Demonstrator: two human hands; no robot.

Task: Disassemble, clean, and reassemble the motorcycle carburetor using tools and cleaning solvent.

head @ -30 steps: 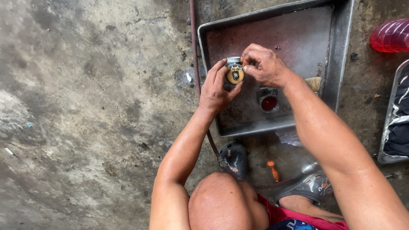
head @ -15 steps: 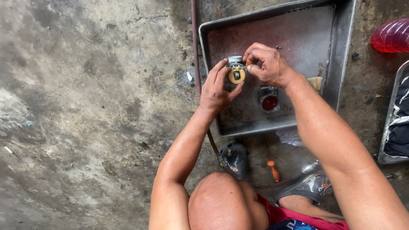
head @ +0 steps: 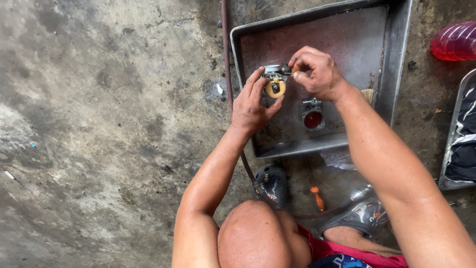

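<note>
— What is held in the hands?

— A small metal engine part (head: 275,79), with a round tan piece on its underside, is gripped by the left hand (head: 254,101) from below and the side, the fingers curled around it. It is kept raised above the metal tray (head: 396,64), probably so that drips are caught.

— And the right hand (head: 317,72)?

— It is pinched onto the part's right end, thumb and fingertips closed on something small there. What exactly is pinched cannot be told; it is hidden by the fingers.

— What is seen under the hands?

— A second small metal piece with a red round middle (head: 313,118) is lying on the tray floor, just below the right hand and apart from it. It seems to have been set inside the tray so it is not lost on the concrete floor (head: 99,124).

— Anything beside the left hand?

— A thin hose (head: 226,44) is run along the tray's edge, just left of that hand. A red plastic container (head: 455,40) is lying well to the right of the right hand, outside the tray.
</note>
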